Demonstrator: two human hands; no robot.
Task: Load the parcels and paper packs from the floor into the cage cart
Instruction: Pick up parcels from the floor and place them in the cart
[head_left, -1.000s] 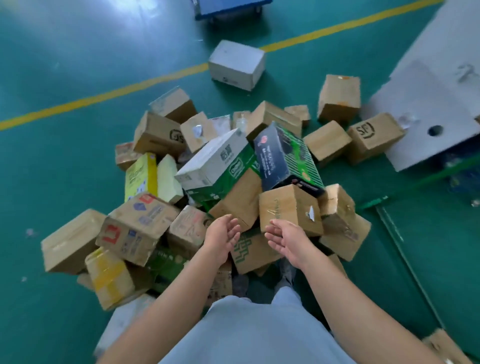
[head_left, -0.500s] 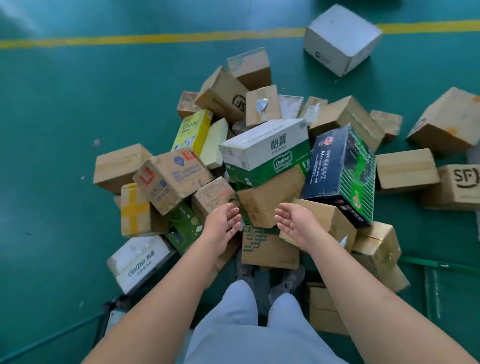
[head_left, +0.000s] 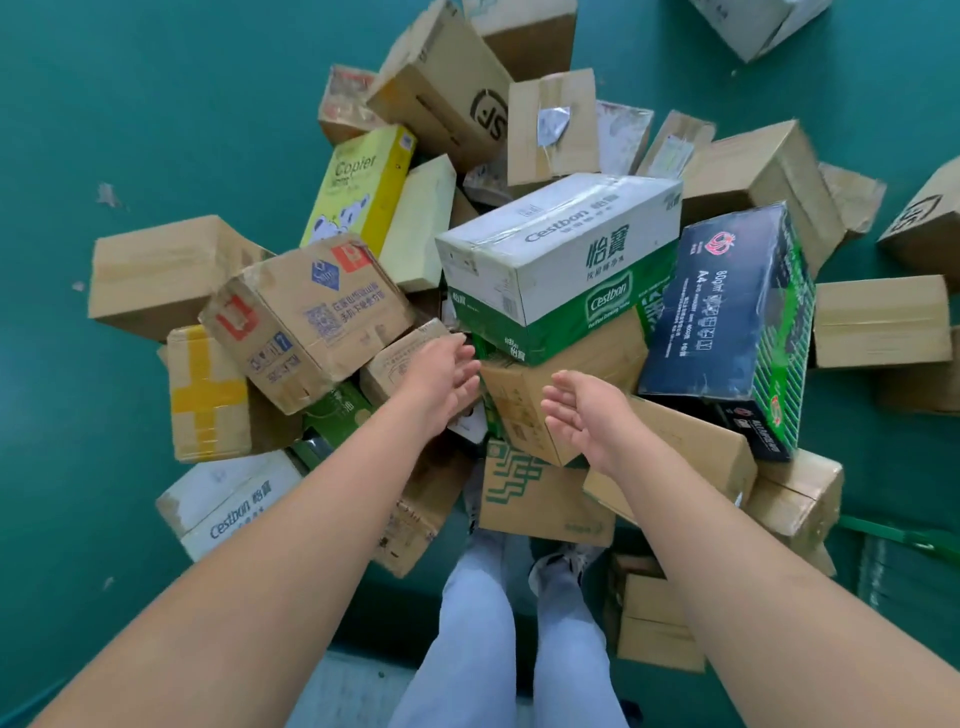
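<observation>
While both hands (head_left: 441, 379) hover, white-green Cestbon carton (head_left: 561, 260), taped, tilted atop parcels.

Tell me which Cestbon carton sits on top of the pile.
The white-and-green Cestbon carton ahead of both hands; the other Cestbon carton lies low beside the left forearm.

Two white-and-green Cestbon cartons: one atop the pile (head_left: 558, 260), one near left (head_left: 228, 501). One yellow Copier pack (head_left: 358, 184). One dark A4 paper box (head_left: 727, 322). Plain brown parcels, well over a dozen; exact number unclear.
</observation>
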